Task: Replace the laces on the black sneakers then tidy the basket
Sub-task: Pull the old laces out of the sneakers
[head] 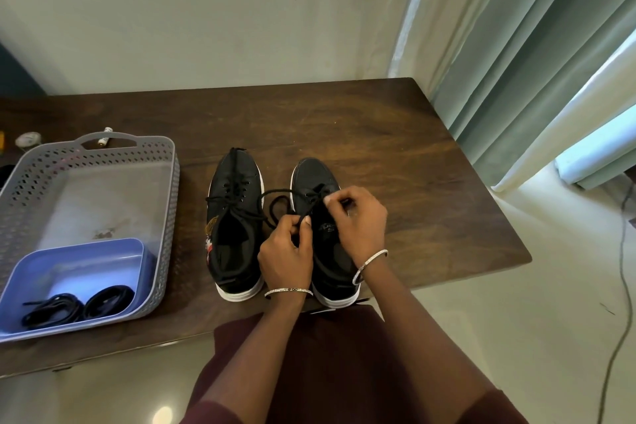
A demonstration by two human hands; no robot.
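Under both hands, near the front edge of the dark wooden surface (378, 134), stands a black sneaker (315, 175) with its toe pointing away from the person. The left hand (285, 251) sits over the sneaker's opening, thumb and forefinger pressed together on the end of a black lace (275, 206). From that pinch the lace swings out in a loose loop to the left of the hand and runs back to the eyelets. The right hand (358, 217) lies just beyond and to the right of the left one, over the eyelets, with fingers curled and fingertips pinching the same lace there. Each wrist wears a thin silver bangle.

Just left of the left hand, side by side with the first, stands the second sneaker (234, 217), also toe-away, its black lace threaded with loose ends lying across it and one strand reaching the toe.

Farther left of the left hand sits a grey perforated basket (165, 217). A blue tray (79, 258) rests in its near corner and holds two coiled dark laces (79, 303). A small white cylinder (105, 136) shows through the basket's far handle.

Beyond and to the right of the right hand hangs a pale green curtain (516, 62).
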